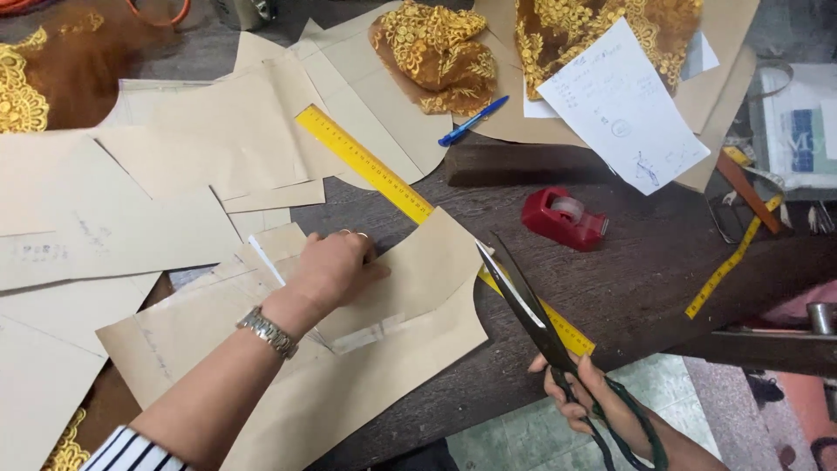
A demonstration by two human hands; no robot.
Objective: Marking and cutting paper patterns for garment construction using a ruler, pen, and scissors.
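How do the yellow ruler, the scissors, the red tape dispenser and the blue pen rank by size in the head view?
1. Yellow ruler, partly hidden under paper.
2. Scissors, nearer the camera, so perhaps flattered.
3 and 4. Tape dispenser and pen: bulkier versus longer, too close to rank.

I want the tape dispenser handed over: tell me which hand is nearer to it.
Right. The right hand holds scissors below the red tape dispenser; the left hand presses on brown paper farther to its left.

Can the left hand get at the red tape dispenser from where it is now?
Probably yes. The left hand rests on the brown paper pattern piece; only the flat yellow ruler and bare table lie between it and the red tape dispenser.
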